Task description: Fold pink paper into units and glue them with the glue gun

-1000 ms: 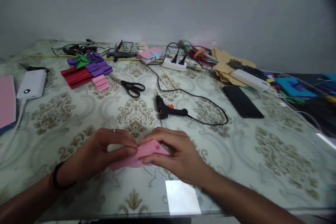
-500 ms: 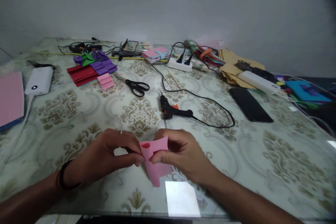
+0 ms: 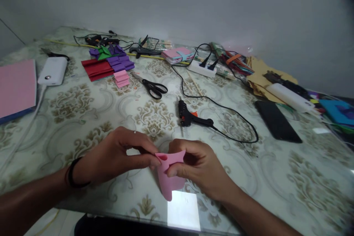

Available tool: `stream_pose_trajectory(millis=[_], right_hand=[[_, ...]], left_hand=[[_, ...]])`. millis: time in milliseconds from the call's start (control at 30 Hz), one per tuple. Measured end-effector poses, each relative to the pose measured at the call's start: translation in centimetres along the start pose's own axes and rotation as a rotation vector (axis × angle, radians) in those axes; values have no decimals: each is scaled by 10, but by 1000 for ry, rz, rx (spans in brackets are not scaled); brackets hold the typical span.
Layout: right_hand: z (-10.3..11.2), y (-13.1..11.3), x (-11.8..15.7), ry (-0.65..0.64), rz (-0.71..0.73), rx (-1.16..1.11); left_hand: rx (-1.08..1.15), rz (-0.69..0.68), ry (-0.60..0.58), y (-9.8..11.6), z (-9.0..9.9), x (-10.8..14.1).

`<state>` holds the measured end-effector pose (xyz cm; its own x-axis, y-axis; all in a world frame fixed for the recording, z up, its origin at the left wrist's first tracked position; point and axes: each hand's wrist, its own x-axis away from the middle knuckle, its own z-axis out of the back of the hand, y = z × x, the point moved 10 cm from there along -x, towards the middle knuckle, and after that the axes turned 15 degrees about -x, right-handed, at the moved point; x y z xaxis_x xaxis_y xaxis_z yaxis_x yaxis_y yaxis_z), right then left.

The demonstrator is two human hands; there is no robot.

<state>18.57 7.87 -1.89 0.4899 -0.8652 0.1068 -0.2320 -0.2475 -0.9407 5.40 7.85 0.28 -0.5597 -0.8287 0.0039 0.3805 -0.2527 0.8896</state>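
A pink paper (image 3: 166, 182), partly rolled into a tube at its left side, is held upright between my hands near the table's front edge. My left hand (image 3: 118, 158) pinches the paper's upper left edge between thumb and finger. My right hand (image 3: 197, 166) grips its right part, the thumb pressed on the front and the fingers behind. Beyond my hands a black glue gun (image 3: 193, 118) lies on the table, its cord looping to the right. Black-handled scissors (image 3: 155, 87) lie farther left, beside a small folded pink paper (image 3: 121, 78).
On the patterned table (image 3: 155, 118) stand a white power strip (image 3: 202, 68) at the back, a black phone (image 3: 277, 121) at right and a white power bank (image 3: 53, 70) at left. Red folded paper (image 3: 96, 69) and purple folded paper (image 3: 120, 62) lie back left.
The camera view has turned, so table items appear farther right. My hands still hold the pink paper, with my left fingers now closer to its top left corner.
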Motion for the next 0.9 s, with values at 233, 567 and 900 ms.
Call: stream_pose_trajectory(millis=[233, 567, 900], right_hand=[[-1, 8, 2, -28, -50, -58], [-5, 8, 3, -47, -42, -111], [-14, 27, 5, -91, -178, -259]], left_hand=[[31, -9, -21, 4, -3, 0], [52, -5, -46, 7, -8, -1], [163, 8, -88, 11, -13, -1]])
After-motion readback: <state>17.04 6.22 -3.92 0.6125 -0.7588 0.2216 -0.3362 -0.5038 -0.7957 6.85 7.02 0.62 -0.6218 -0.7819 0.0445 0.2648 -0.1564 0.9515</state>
